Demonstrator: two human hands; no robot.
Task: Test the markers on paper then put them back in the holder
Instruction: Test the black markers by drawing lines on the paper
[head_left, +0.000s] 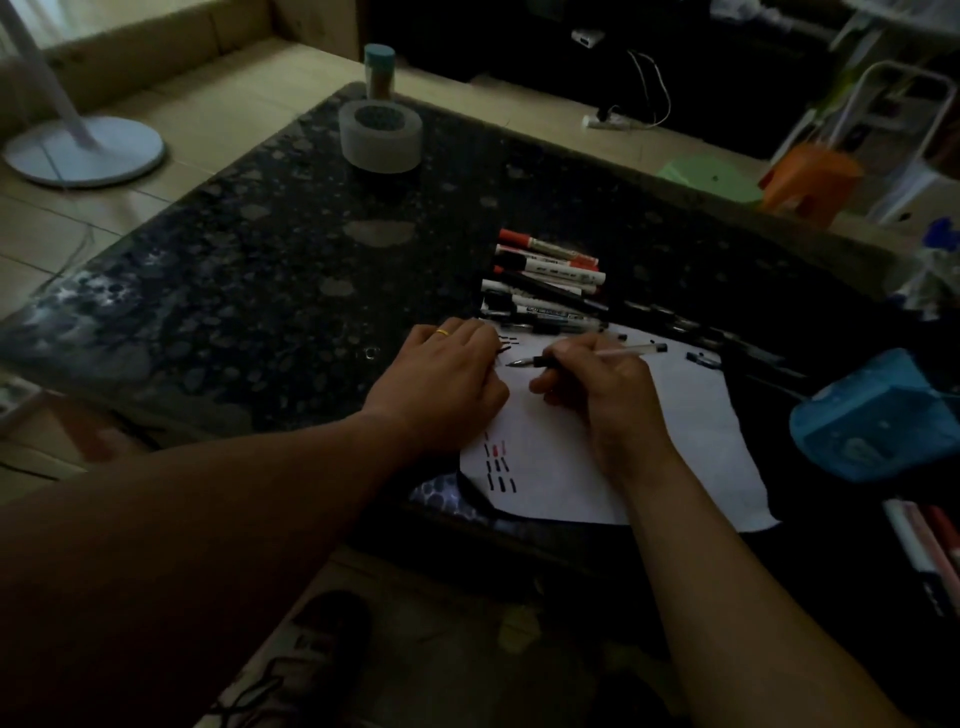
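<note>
a: where's the pen (623, 352)?
b: pinched in the right hand (597, 387), tip over the paper (696, 415) near its far left corner.
a: the left hand (441, 382)?
b: fingers straight, pressing the paper's left edge; markers (550, 275) lie just beyond.

Rt-edge markers (930, 545) cut off; marker pile (545, 275) labels unreadable.

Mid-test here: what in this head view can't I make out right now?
Head view, all dim:
- pen tip: too small to tell if it touches the paper; the right hand covers the grip.
- upper test strokes: partly under the left hand.
- marker pile: labels blurred.
- blue object: dark; holder or not, unclear.
- markers at right edge: cut off by the frame.
</note>
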